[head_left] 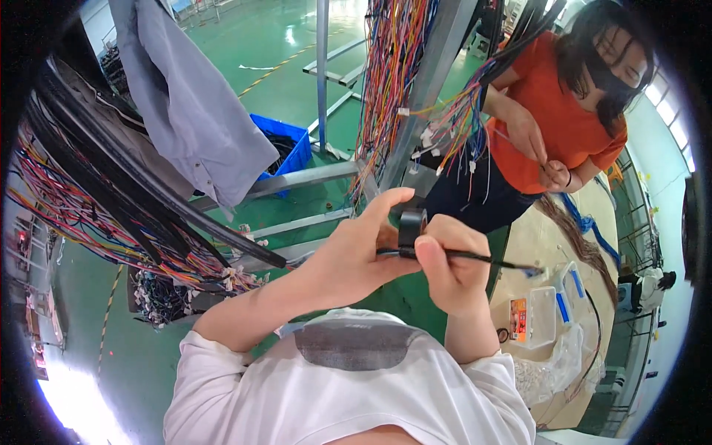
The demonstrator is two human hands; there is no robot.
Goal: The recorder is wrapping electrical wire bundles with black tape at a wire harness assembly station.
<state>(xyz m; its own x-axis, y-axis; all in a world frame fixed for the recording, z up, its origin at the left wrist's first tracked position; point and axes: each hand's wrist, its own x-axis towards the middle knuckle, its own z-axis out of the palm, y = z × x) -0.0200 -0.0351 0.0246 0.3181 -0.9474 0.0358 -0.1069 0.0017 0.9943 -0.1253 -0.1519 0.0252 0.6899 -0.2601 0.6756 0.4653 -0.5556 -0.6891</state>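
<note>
In front of my chest, my left hand (360, 241) curls around one end of a thin black cable (482, 257), with its thumb raised. My right hand (458, 267) pinches the cable between thumb and bent fingers. A roll of black tape (411, 228) stands on the cable between the two hands, against the fingers of both. Beyond my right hand the cable runs right to a small end with a bluish tint. Parts of the left fingers are hidden behind the roll.
Thick black-sleeved wire bundles (141, 185) hang at left beside a grey garment (200, 111). Coloured wires (393, 67) hang on a metal frame (426, 89). A co-worker in orange (519, 141) stands at right by a table (593, 245) with a clear plastic box (532, 319). A blue crate (299, 152) sits behind.
</note>
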